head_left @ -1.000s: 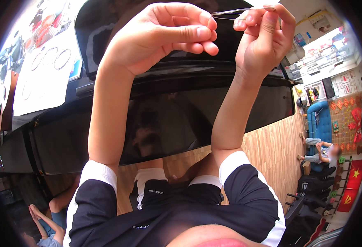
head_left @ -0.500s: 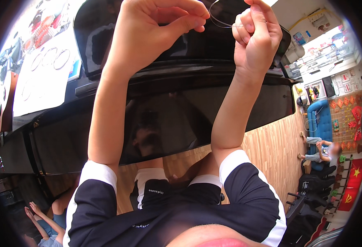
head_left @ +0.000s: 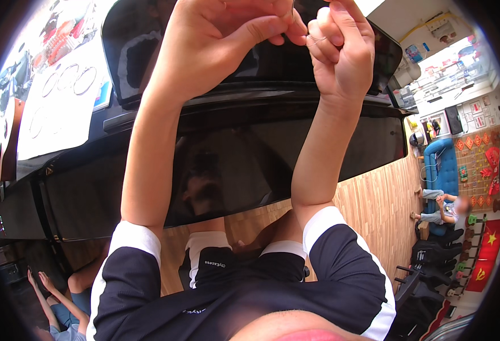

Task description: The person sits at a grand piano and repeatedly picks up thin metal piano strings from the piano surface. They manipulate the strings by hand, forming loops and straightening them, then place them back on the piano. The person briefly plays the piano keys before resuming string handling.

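Note:
Both my hands are raised in front of a glossy black piano [head_left: 244,148], near the top edge of the view. My left hand [head_left: 221,45] is closed in a pinch, its fingertips brought up against those of my right hand. My right hand [head_left: 341,54] is closed too, fingers curled with the index finger extended up. A thin wire-like string [head_left: 317,39] crosses the curled right fingers. Between the hands most of the string is hidden, and the upper fingertips are cut off by the view's edge.
A white sheet [head_left: 62,122] with several thin coiled loops [head_left: 85,81] lies on the surface at my left. Beside it stands a brown wooden object [head_left: 12,133]. A person [head_left: 446,207] sits by a blue sofa [head_left: 440,162] at far right; another person's hands [head_left: 45,284] show at lower left.
My right hand has moved left, so the hands now meet. The open loop of string between them has shrunk from sight. The person at lower left has shifted their hands slightly.

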### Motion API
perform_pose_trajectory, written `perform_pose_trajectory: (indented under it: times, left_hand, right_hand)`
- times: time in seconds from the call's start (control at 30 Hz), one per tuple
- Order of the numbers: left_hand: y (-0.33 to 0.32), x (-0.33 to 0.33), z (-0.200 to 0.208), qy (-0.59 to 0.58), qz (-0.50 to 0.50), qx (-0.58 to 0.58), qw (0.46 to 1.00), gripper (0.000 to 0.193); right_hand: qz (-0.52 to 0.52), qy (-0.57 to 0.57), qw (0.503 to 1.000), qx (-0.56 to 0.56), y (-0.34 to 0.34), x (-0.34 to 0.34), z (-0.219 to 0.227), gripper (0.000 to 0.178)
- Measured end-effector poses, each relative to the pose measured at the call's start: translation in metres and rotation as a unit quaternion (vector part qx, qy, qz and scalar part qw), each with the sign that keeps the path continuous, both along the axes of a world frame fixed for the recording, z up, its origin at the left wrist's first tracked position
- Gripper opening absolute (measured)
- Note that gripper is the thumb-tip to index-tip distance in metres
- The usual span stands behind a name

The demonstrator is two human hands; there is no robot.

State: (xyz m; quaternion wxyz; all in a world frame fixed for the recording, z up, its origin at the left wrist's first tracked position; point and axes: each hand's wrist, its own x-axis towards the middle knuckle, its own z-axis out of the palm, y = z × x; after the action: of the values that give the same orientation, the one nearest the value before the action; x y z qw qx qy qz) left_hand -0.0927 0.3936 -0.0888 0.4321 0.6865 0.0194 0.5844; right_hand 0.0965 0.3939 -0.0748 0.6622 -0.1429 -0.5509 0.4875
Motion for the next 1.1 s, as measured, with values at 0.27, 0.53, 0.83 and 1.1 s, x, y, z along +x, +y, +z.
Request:
perform_pose_trajectory:
  times: [0.27,0.53,0.83,1.1]
  left_hand:
    - [0.008,0.006,-0.006,-0.053,-0.099,-0.017,0.994,0.010]
    - [0.012,0.011,-0.009,-0.066,-0.062,0.033,0.995,0.013]
    - [0.006,0.002,-0.007,-0.018,-0.030,-0.059,0.998,0.015]
    - [0.005,0.002,0.006,-0.010,0.011,-0.032,0.999,0.027]
  right_hand:
    - [0.026,-0.027,0.999,-0.035,-0.012,-0.017,0.008,0.017]
    - [0.033,-0.045,0.996,-0.067,-0.002,-0.014,0.000,0.017]
    - [0.024,-0.056,0.996,-0.058,0.001,-0.011,-0.001,0.015]
    - [-0.061,-0.108,0.992,-0.014,-0.010,-0.003,0.009,0.017]
